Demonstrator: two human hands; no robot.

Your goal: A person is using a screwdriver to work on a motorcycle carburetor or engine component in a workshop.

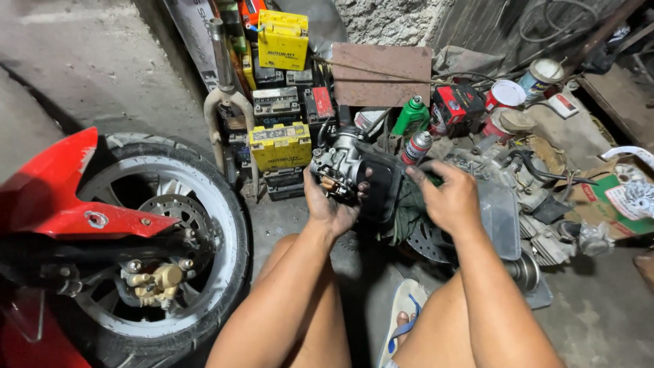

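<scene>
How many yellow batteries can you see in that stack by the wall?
2. One yellow battery sits at the top of the stack; the other is lower, just left of the left hand. More may be hidden behind.

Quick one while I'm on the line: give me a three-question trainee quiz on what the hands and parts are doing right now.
1. True or false: the left hand holds the grey metal carburettor.
2. What does the right hand rest on? A) dark green cloth B) yellow battery C) white-rimmed tyre
3. Fill in: the red mudguard sits over the front ____.

Key: 1 true; 2 A; 3 wheel.
</scene>
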